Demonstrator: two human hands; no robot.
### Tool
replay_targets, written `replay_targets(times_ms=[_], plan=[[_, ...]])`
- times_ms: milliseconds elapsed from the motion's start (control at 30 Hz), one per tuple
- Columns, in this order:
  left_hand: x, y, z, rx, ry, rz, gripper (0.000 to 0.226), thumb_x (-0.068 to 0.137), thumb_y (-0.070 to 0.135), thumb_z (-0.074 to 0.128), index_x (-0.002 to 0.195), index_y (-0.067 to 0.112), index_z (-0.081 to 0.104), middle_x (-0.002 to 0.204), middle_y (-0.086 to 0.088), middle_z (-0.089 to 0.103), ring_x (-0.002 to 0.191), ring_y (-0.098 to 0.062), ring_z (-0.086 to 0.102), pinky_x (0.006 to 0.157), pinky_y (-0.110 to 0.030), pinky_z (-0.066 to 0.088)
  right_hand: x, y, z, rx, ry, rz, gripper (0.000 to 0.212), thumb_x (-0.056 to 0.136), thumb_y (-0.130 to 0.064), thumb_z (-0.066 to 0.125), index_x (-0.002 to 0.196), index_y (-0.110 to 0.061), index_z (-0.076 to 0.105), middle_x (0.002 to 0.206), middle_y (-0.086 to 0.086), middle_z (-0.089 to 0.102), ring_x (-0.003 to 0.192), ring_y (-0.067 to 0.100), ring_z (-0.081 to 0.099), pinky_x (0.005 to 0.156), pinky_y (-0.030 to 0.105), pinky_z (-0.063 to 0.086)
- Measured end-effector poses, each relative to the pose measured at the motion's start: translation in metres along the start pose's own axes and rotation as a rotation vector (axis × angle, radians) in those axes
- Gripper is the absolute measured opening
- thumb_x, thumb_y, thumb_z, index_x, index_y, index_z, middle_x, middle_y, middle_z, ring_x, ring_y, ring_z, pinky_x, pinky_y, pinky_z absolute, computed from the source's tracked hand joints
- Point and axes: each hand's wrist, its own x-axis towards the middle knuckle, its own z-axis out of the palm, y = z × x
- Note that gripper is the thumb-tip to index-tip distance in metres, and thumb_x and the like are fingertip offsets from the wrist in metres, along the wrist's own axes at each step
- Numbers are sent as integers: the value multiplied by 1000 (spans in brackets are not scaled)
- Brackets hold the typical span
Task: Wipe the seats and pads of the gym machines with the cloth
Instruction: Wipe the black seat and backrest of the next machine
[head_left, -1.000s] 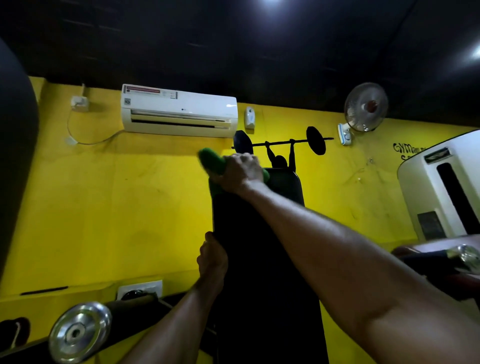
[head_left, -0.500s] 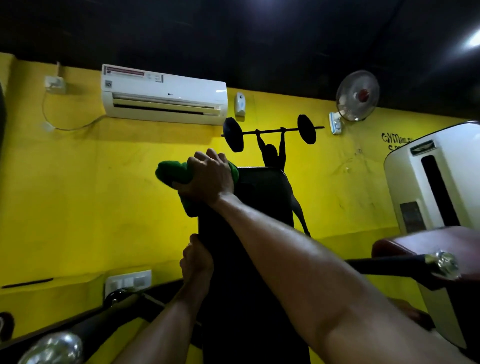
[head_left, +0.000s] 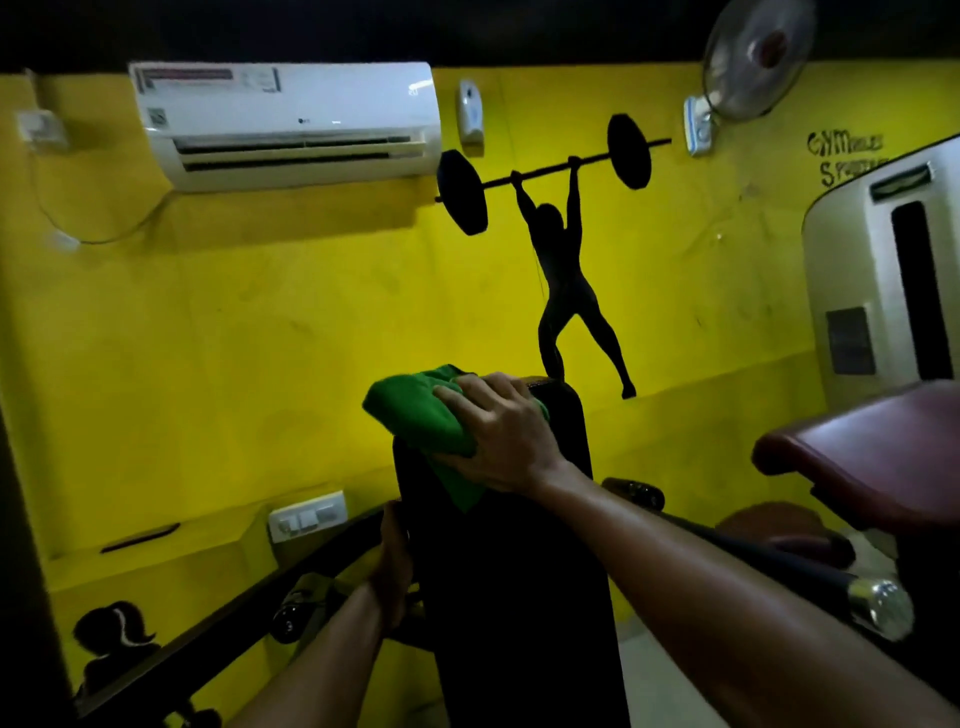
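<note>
A tall black back pad (head_left: 511, 571) of a gym machine rises in front of me. My right hand (head_left: 506, 436) grips a bunched green cloth (head_left: 415, 413) and presses it against the upper left part of the pad, near its top edge. My left hand (head_left: 396, 564) holds the pad's left edge lower down, its fingers hidden behind the pad.
A yellow wall is close behind the pad, with an air conditioner (head_left: 285, 122) and a fan (head_left: 753, 62). A maroon pad (head_left: 872, 441) and a chrome-tipped bar (head_left: 878, 605) stand at the right. A dark frame bar (head_left: 218, 634) runs at the lower left.
My right hand has drawn the cloth along the top part of the pad, first leftwards. The camera tilted down and moved closer. My left hand kept its hold on the pad's edge.
</note>
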Motion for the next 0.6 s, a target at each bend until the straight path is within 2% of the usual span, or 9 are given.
replay_targets(times_ms=[67,100,200,267,333,400,467,533,600], plan=[[6,8,-7,25,11,-103,85,95,74,24,143,9,51,96,-15,60,82,-34,56,79,-43,51,-12,20,-3,21,17,-30,71,84,-70,61,132,-17,65,124,8,65,109,33,59,93,42,44],[5,16,-6,48,26,-145,85,95,74,25,136,7,56,94,-14,59,82,-34,56,86,-45,51,-15,29,-3,17,48,7,70,84,-70,61,129,-16,67,123,8,66,108,33,60,92,42,44],[-7,52,6,38,170,-89,61,100,63,28,128,15,53,101,-11,58,80,-30,52,86,-43,41,-7,43,-13,20,-23,195,70,85,-76,58,118,-16,71,119,6,69,104,32,61,90,42,48],[-9,83,12,42,188,-9,50,104,54,30,132,20,52,121,-12,56,94,-32,56,89,-43,39,-2,53,-20,61,-92,322,74,85,-81,51,115,-16,72,116,5,69,104,31,60,87,42,49],[-8,115,12,107,169,65,45,104,50,35,135,23,53,143,-11,51,121,-35,53,101,-45,40,2,65,-30,161,-171,593,74,83,-83,47,112,-19,71,109,4,69,100,28,60,80,40,51],[-6,140,14,301,98,124,44,106,45,36,137,19,55,151,-10,45,135,-32,44,111,-43,35,11,66,-38,258,-225,899,71,80,-84,45,106,-22,70,99,5,67,95,28,63,75,39,53],[-8,154,22,520,63,173,46,107,40,35,139,14,55,151,-11,46,137,-31,42,111,-39,32,27,54,-40,176,-335,1055,68,80,-79,48,107,-21,69,103,8,66,101,33,62,82,40,52],[-13,156,34,667,85,177,48,107,42,34,139,13,56,148,-12,50,134,-32,46,107,-38,35,41,33,-38,11,-443,900,68,82,-77,50,115,-21,70,119,8,65,113,34,57,93,42,44],[-18,157,48,717,182,149,47,107,37,34,140,9,53,146,-17,50,132,-35,47,104,-38,36,42,13,-33,49,-425,579,68,78,-72,57,125,-25,71,132,2,65,121,33,54,101,44,38]])
